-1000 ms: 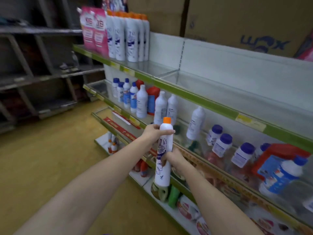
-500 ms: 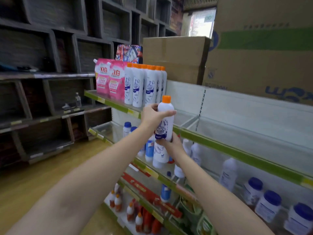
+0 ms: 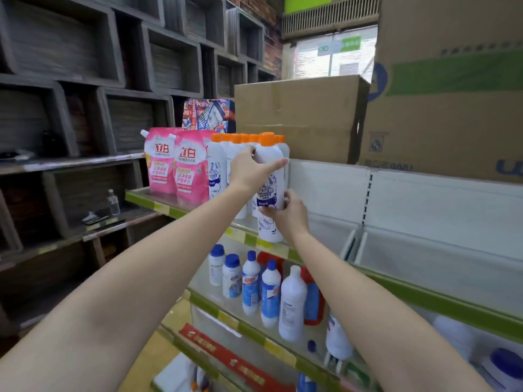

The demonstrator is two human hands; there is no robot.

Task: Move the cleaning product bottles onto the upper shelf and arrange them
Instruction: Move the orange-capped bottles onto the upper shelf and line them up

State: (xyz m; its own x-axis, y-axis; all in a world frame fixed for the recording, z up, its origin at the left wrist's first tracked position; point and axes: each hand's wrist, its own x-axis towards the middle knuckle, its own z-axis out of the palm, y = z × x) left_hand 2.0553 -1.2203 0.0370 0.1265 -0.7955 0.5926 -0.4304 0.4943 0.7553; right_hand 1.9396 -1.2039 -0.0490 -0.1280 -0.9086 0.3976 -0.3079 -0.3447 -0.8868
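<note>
The tall white plastic bottle with the orange cap [image 3: 270, 176] is in your hands at the front edge of the green-edged upper shelf [image 3: 169, 206], upright, its base level with or just resting on the shelf lip; which, I cannot tell. Your left hand [image 3: 249, 172] has its grip wrapped around the bottle's shoulder, and your right hand [image 3: 288, 213] has its grip closed on the lower body. It stands just beside the row of matching orange-capped white bottles [image 3: 226, 165], with two pink refill pouches [image 3: 175, 165] further left and a brown cardboard box [image 3: 300, 117] behind. To finish well, I judge you should set the base flat, slide it back against the row's right end, label outward, and release only once it stands steady. Compared with half a second ago, the bottle has risen from below shelf height and moved in beside the row.
</note>
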